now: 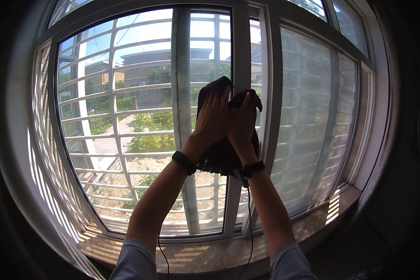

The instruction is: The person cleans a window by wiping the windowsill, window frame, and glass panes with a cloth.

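Observation:
A dark cloth (pixel 218 157) lies against a sliding window, over the glass and the upright sash frame (pixel 242 52). My left hand (pixel 213 115) presses on its left part, fingers pointing up. Close beside it, my right hand (pixel 240 124) holds the cloth near the frame, one finger extended up along it. The cloth's upper right corner folds over past my right fingers, and its lower edge hangs between my wrists. Both wrists wear black bands with thin cables running down. The cloth hides part of the pane and frame behind it.
White horizontal security bars (pixel 143 133) stand outside the glass. A second, hazy pane (pixel 301 122) is at the right. The stone windowsill (pixel 203 253) runs along the bottom, with striped sunlight on it. Plants and buildings show outdoors.

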Tool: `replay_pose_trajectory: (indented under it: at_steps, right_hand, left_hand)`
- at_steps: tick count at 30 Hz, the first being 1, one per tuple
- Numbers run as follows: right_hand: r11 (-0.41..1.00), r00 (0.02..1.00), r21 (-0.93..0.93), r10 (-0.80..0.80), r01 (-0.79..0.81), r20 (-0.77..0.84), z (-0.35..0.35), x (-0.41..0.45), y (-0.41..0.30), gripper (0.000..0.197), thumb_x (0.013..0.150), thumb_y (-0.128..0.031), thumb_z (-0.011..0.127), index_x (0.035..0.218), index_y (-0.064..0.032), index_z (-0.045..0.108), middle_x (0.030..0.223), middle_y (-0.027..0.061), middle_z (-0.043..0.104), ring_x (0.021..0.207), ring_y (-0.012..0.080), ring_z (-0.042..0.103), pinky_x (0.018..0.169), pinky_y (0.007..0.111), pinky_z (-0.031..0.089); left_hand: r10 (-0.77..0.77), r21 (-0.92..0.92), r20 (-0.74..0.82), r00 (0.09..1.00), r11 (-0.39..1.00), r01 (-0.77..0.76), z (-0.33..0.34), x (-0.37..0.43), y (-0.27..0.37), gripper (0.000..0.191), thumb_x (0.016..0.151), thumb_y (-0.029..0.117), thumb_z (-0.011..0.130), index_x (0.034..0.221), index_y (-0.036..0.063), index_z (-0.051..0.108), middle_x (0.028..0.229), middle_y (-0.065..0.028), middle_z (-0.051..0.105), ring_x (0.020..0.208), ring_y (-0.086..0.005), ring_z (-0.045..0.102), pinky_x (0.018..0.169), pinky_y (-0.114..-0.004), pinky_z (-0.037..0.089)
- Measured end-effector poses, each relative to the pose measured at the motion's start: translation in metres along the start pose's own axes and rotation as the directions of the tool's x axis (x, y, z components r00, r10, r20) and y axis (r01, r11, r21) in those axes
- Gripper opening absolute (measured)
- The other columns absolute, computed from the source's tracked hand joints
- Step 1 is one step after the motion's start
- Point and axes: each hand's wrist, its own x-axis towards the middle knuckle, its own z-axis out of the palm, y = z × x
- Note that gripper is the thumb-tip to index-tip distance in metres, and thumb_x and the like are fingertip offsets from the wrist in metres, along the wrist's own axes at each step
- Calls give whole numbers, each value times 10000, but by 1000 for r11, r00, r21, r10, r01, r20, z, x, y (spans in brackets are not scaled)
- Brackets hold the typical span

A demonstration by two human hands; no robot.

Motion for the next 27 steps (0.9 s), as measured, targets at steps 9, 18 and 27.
replay_pose_trajectory:
  at_steps: [9,18,27]
  right_hand:
    - [950,982,-259,-145,172,119,9,-15,21,619,933,-213,546,1431,68,307,1415,290,398,1291,416,427,1092,445,362]
    - [913,980,-372,-113,167,164,16,-72,25,584,936,-224,561,1415,35,351,1440,254,399,1300,389,432,1079,440,369]
    - [723,980,-667,192,-182,-60,2,-198,-23,596,959,-240,544,1460,2,329,1470,223,394,1340,353,414,1125,439,322]
  left_hand:
    - [366,14,155,918,928,-372,47,13,-3,546,881,247,616,1352,12,474,1408,-186,469,1288,-374,459,1106,-474,369]
    - [136,-252,30,990,960,-124,47,-37,20,620,869,217,588,1422,7,404,1463,-222,403,1345,-399,390,1117,-484,335]
    - [133,-306,308,942,951,-34,70,-184,47,561,812,186,604,1328,3,482,1508,-197,347,1278,-333,456,1064,-449,379]
